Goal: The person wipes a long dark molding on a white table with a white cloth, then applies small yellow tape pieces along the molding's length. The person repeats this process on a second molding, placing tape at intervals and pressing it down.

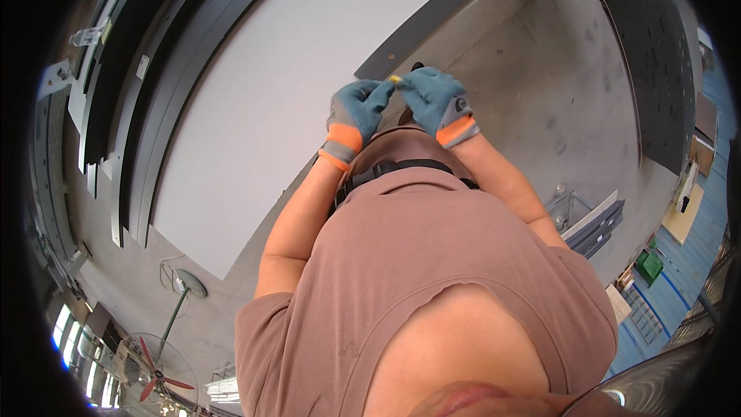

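My left hand (358, 114) and my right hand (437, 100) wear grey and teal work gloves with orange cuffs. Both are raised together in front of my waist. Between the fingertips shows a small yellow piece (395, 79), too small to name. The right hand pinches it. My left fingers are pressed together just beside it, and what they hold, if anything, is hidden. Close by the hands is the end of a long dark grey strip (421, 27), which runs along the edge of a large pale grey panel (262, 100).
Several long dark metal profiles (143, 108) lie along the panel's left side. A standing fan (157, 374) is at lower left. Across the concrete floor (540, 85), a dark stack (652, 69) stands at right. A green bin (649, 264) is farther down the right side.
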A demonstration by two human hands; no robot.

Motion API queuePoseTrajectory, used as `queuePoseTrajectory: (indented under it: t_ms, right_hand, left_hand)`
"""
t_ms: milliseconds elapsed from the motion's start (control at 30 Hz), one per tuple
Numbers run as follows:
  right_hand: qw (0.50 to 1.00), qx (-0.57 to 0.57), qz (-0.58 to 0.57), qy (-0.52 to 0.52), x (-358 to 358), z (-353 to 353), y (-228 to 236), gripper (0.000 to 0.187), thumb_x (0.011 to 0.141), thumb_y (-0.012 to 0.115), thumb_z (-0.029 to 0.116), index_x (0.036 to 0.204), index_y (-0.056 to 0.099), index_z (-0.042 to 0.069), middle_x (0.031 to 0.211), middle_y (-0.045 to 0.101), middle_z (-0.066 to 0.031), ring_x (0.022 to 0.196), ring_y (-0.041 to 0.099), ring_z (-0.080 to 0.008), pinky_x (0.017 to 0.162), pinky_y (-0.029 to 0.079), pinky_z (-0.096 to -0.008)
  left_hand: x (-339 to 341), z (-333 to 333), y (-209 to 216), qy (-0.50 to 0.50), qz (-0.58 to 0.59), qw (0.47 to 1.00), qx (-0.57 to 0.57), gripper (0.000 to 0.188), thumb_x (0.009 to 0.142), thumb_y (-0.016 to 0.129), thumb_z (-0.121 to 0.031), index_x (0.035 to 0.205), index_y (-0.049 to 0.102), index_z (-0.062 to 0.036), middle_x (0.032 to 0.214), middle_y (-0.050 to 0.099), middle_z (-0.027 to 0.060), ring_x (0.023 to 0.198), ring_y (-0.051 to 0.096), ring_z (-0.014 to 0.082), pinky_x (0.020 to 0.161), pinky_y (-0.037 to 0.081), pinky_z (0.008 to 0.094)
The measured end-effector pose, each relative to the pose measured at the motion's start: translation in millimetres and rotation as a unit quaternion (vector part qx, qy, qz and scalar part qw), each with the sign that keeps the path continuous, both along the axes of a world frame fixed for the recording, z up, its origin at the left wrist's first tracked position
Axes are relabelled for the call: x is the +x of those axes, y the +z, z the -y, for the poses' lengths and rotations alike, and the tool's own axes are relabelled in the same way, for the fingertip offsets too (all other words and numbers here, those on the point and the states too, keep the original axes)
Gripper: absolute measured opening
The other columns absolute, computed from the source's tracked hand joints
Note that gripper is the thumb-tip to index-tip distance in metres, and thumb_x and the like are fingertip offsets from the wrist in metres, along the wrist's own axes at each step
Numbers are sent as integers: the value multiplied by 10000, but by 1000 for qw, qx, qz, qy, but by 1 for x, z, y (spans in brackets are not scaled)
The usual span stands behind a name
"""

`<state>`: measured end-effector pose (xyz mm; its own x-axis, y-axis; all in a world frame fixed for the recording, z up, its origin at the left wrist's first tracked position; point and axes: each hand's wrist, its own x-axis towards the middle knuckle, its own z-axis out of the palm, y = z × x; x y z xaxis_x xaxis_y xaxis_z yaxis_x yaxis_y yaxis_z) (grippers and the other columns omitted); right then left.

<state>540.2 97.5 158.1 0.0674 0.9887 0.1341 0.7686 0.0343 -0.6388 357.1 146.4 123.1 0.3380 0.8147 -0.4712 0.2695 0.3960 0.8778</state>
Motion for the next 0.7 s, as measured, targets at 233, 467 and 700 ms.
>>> queuePoseTrajectory:
  t_ms: [233, 467, 700]
  right_hand:
    - [985, 86, 150, 2, 37, -1, 7, 137, 887, 715, 133, 1018, 750, 118, 922, 725, -51, 738, 701, -271, 620, 561, -361]
    - [955, 186, 226, 55, 32, 4, -5, 220, 812, 755, 174, 1026, 721, 212, 923, 649, 44, 616, 668, -156, 492, 528, -307]
    - [988, 72, 126, 43, 81, 4, -29, 200, 921, 704, 212, 1106, 734, 144, 1039, 724, -49, 781, 722, -263, 647, 593, -401]
  left_hand:
    - [-10, -13, 14, 47, 0, 993, -109, 461, 968, 749, -423, 950, 779, 37, 850, 756, 79, 685, 618, 121, 631, 508, 267]
    - [23, 4, 20, -36, 144, 987, -53, 269, 959, 695, -247, 989, 769, 10, 890, 705, 39, 690, 540, 64, 553, 411, 204]
    - [67, -5, 12, 118, 73, 965, -221, 223, 954, 709, -206, 985, 763, 8, 779, 630, 3, 582, 475, 52, 521, 378, 206]
